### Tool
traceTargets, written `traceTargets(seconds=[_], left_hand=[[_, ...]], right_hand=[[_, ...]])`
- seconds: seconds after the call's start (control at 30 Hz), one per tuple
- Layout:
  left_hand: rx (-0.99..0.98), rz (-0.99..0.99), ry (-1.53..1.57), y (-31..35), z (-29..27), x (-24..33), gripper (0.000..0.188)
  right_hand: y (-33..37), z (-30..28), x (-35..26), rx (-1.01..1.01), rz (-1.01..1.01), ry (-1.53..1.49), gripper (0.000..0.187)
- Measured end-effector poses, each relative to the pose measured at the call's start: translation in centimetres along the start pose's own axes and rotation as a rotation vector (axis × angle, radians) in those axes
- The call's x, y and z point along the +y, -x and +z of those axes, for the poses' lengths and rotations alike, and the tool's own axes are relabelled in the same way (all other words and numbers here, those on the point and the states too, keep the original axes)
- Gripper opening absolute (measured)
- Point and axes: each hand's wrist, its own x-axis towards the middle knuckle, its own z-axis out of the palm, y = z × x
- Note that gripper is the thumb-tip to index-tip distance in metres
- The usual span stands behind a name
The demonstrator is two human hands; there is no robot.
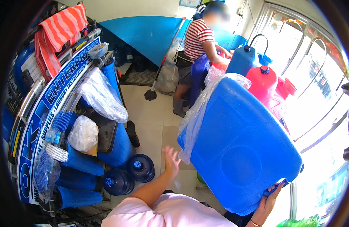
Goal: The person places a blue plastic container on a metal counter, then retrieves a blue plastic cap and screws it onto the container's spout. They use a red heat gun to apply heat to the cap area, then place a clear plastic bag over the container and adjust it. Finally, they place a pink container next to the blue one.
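Okay, right hand [272, 197] grips the handle at the lower right corner of a large blue container [242, 151], fingers wrapped through the opening. Container is tilted, in front of the person and to the right; can't tell what carries it. Left hand [170, 160] is released, fingers spread in the air, just beside the clear plastic film [189, 132] draped along the container's left edge. Past its upper edge: a red jug [260, 81] and a blue jug [242, 60], both dark-capped. Co-worker [199, 36], striped shirt, stands beyond, bent forward. Two round water bottles [141, 172] side by side near the floor's [144, 113] left edge, next to a blue bin [125, 145]. Mop [150, 94] head-down near the floor's far edge.
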Motion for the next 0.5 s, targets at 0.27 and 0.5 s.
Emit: traceTargets(seconds=[0.27,0.5], left_hand=[[-0.459,-0.551,0.218,-5.2,4.4,-1.9,0.07],[-0.372,-0.499,0.152,-4.6,2.9,1.9,0.067]], right_hand=[[1.0,-0.6,0.2,0.072,0.055,0.018,0.027],[1.3,-1.4,0.0,0.012,0.051,-0.009,0.027]])
